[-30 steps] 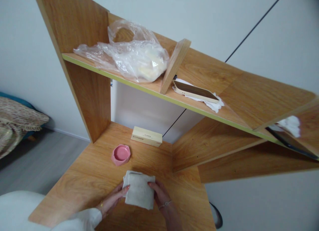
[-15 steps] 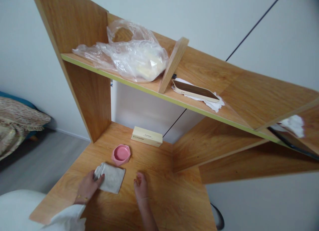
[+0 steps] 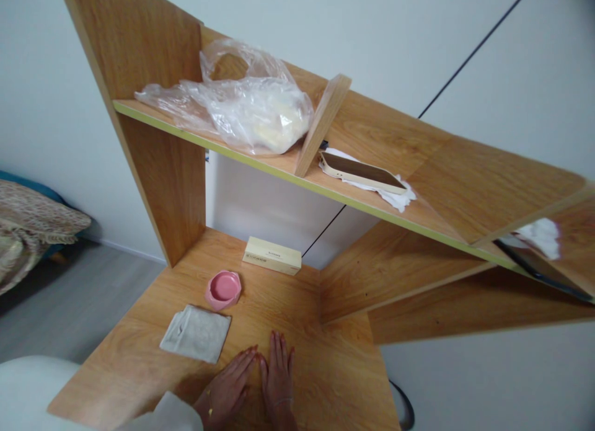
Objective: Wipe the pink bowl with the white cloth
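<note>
My left hand (image 3: 229,382) rests on the wooden desktop with its fingers stretched out, pointing up and to the right. Beside it, my right hand (image 3: 277,374) lies flat, fingers extended away from me. The two hands are very close at the fingertips and thumb; neither holds anything. A folded grey cloth (image 3: 198,333) lies flat on the desk, up and left of my left hand. Just beyond the cloth sits a pink ashtray-like dish (image 3: 224,289) with an angular outer rim.
A cream-coloured oblong box (image 3: 272,255) lies at the back of the desk (image 3: 334,369). On the shelf above are a clear plastic bag (image 3: 260,118) with something pale inside, and a phone (image 3: 362,170) on white tissue. A white chair (image 3: 32,387) stands at lower left.
My left hand has let go of the cloth and moved right, beside my right hand. My right hand has shifted slightly and spread flat on the desk. The cloth stays flat.
</note>
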Motion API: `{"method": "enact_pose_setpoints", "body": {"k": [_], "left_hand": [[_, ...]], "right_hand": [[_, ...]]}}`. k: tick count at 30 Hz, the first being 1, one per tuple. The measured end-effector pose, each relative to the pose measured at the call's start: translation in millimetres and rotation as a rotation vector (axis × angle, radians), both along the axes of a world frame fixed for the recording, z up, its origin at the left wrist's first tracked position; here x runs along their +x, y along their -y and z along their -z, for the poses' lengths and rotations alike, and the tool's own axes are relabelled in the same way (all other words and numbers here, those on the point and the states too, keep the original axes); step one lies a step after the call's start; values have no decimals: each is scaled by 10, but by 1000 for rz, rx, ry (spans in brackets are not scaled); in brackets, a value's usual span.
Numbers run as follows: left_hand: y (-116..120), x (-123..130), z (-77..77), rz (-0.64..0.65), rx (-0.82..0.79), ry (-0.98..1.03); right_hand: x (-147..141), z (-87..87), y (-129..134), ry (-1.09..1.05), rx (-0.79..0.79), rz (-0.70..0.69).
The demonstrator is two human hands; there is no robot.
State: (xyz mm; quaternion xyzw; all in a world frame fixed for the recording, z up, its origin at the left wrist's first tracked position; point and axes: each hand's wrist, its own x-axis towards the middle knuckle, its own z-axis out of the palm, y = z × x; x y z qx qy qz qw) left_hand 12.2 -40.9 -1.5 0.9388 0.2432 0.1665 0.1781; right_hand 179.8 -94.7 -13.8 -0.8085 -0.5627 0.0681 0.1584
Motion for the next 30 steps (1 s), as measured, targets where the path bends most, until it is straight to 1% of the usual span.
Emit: {"method": "enact_pose_setpoints", "body": {"k": [3,5,9,13,19,26,30], "left_hand": [[-17,-44,120,6,24,-53],[-37,-83,143,8,45,-53],[-47,-123,70,26,61,-51],[-55,-118,-5,35,60,-39],[-63,-100,-11,33,51,-39],[-68,-114,-108,44,28,-32],[-73,-120,-97,42,25,-18]], "right_hand": [[3,9,12,1,17,-10],[4,25,19,-9,33,-7],[5,52,27,-8,43,2],[3,18,28,11,23,-8],[-3,-36,24,10,27,-23],[-5,-38,17,-6,37,-10],[-9,-36,29,10,26,-14]]}}
